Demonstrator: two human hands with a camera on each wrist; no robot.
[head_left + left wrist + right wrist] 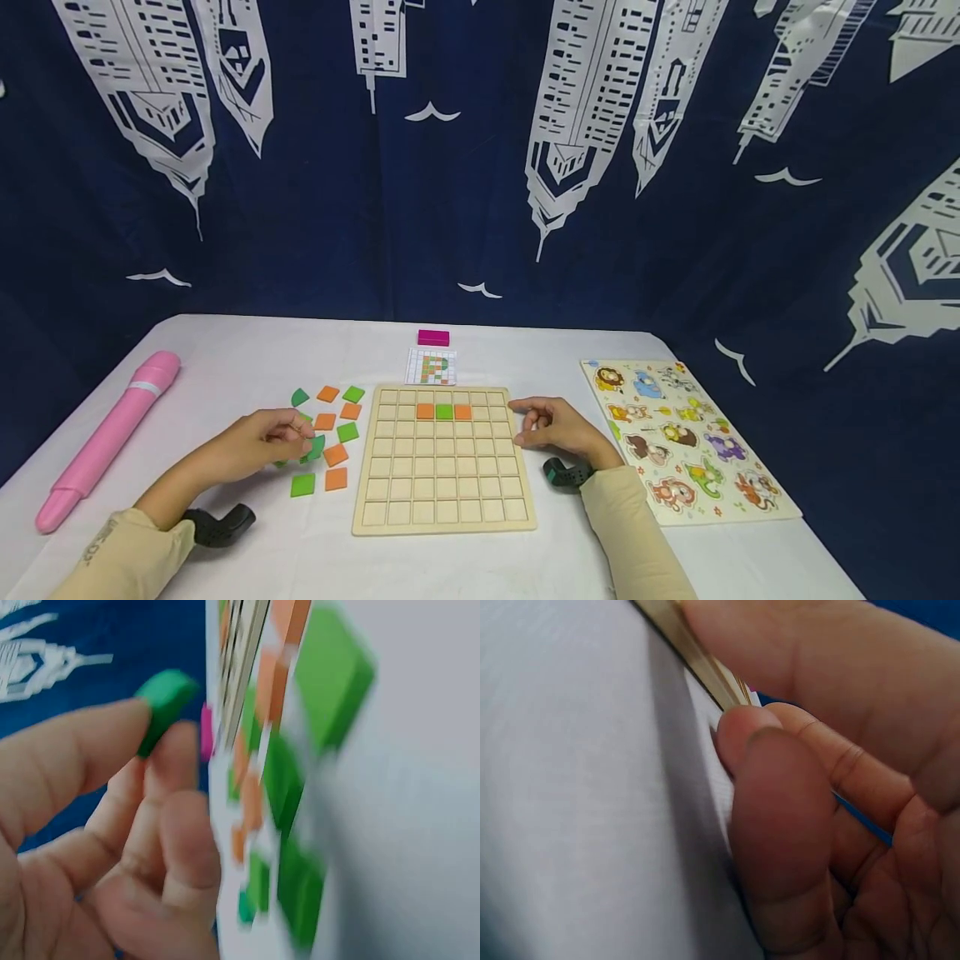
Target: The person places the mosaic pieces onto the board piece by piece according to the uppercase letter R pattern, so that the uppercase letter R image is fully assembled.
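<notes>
My left hand (273, 437) pinches a dark green tile with a curved edge (166, 697) between thumb and finger, above several loose tiles. Those loose orange and green tiles, such as a green square tile (303, 485) and an orange square tile (336, 478), lie left of the wooden grid board (444, 527). In the board's second row sit an orange tile (426, 412), a green tile (445, 412) and another orange tile (462, 412). My right hand (558, 427) is at the board's right edge, with thumb and fingertip resting against it (739, 727).
Behind the board lies a pattern card (432, 367) with a coloured figure, and a magenta block (433, 337) stands beyond it. A pink cylinder (112, 437) lies at far left. To the right is an animal picture board (690, 442).
</notes>
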